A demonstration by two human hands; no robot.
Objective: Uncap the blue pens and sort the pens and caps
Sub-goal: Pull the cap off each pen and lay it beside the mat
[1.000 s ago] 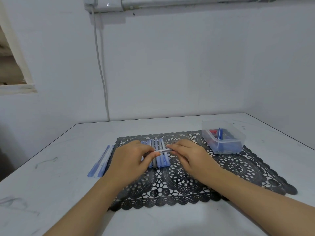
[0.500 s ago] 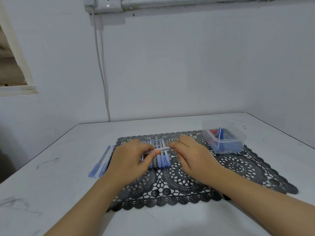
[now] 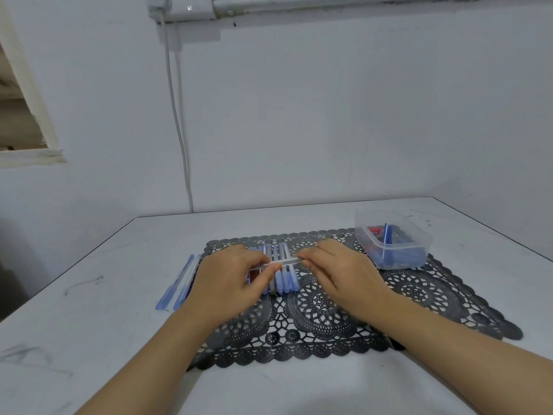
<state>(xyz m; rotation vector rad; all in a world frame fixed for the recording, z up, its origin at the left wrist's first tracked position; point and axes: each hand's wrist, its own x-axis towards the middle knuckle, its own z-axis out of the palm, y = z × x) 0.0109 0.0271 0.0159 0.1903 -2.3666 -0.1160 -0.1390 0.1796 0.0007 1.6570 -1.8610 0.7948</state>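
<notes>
two hands on one pen

left hand [image 3: 227, 283] and right hand [image 3: 338, 274] each pinch an end of one clear pen [image 3: 284, 262] between them. row of blue pens [image 3: 282, 284] lies just beneath; tub [image 3: 419, 250] beyond right hand. risk: a jerky pull flicks the cap off the mat [image 3: 419, 290].

The left forearm [image 3: 149, 354] and right forearm [image 3: 449, 339] are bare.

Left hand [image 3: 227, 283], right hand [image 3: 341, 274], fingers [image 3: 314, 259] pinching
</notes>
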